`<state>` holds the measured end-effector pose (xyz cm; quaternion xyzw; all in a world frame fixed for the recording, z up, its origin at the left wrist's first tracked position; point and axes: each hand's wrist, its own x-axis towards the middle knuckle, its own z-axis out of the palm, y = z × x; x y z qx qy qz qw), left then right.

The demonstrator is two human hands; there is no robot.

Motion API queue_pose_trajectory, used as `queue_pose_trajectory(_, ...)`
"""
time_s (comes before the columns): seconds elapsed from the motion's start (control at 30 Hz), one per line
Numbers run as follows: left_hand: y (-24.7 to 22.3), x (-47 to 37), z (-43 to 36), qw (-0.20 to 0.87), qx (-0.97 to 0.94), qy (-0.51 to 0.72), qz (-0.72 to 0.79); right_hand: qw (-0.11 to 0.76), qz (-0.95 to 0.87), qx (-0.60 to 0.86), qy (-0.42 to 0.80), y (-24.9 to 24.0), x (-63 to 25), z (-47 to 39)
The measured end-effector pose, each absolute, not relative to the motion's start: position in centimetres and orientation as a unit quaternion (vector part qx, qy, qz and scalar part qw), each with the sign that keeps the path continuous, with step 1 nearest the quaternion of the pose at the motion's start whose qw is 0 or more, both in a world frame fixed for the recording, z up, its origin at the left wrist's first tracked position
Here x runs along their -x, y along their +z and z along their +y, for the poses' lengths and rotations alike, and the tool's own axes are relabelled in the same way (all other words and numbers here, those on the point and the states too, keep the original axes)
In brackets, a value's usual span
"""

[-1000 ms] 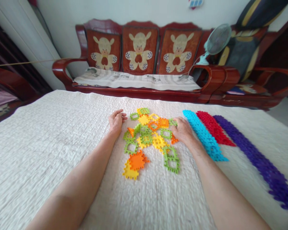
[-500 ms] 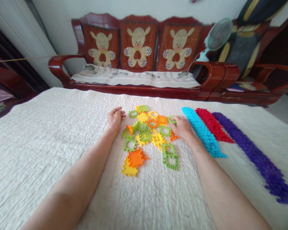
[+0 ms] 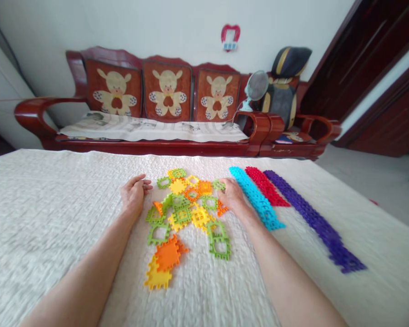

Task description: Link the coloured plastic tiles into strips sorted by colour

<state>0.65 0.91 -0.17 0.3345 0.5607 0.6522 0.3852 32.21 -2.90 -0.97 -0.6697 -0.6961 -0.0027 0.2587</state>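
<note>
A loose pile of flat plastic interlocking pieces in green, yellow and orange lies on the cream cover between my two hands. My left hand (image 3: 135, 193) rests at the pile's left side, fingers apart and slightly bent, with nothing in it. At the right edge, my right hand (image 3: 232, 194) curves beside a green piece (image 3: 218, 185) and an orange piece (image 3: 221, 208), its thumb and finger apart; some fingers are hidden. Nearer me, an orange square piece (image 3: 168, 254) overlaps a yellow piece (image 3: 157, 275). Green open-frame pieces (image 3: 220, 248) lie at the pile's near right.
To the right lie joined strips: a light blue strip (image 3: 255, 197), a shorter red strip (image 3: 266, 186) and a long purple strip (image 3: 313, 220). The quilted cover (image 3: 61, 204) spreads over the table. Behind stand a wooden sofa (image 3: 150, 148) with bear cushions and a small fan (image 3: 257, 85).
My view has turned right and tilted up, so everything sits further left and lower. Both hands stay at the sides of the pile, and the pieces look unchanged.
</note>
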Motion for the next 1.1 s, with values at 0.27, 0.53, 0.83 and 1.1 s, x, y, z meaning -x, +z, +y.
queue_pose_trajectory(0.27,-0.7,-0.4,1.1,0.385,-0.339,0.651,0.56,0.197,-0.664,0.721,-0.027,-0.2,-32.0,-3.7)
queue_pose_trajectory(0.53,-0.6,-0.5,1.0,0.386,-0.338,0.648,0.563,0.187,-0.644,0.741,-0.029,-0.2,-32.0,-3.3)
queue_pose_trajectory(0.83,-1.0,-0.3,1.0,0.381,-0.35,0.642,0.565,0.195,-0.596,0.774,-0.081,2.2,-30.9,-0.2)
queue_pose_trajectory(1.1,-1.0,-0.4,1.1,0.385,-0.348,0.645,0.561,0.16,-0.575,0.801,-0.042,2.4,-30.5,2.5)
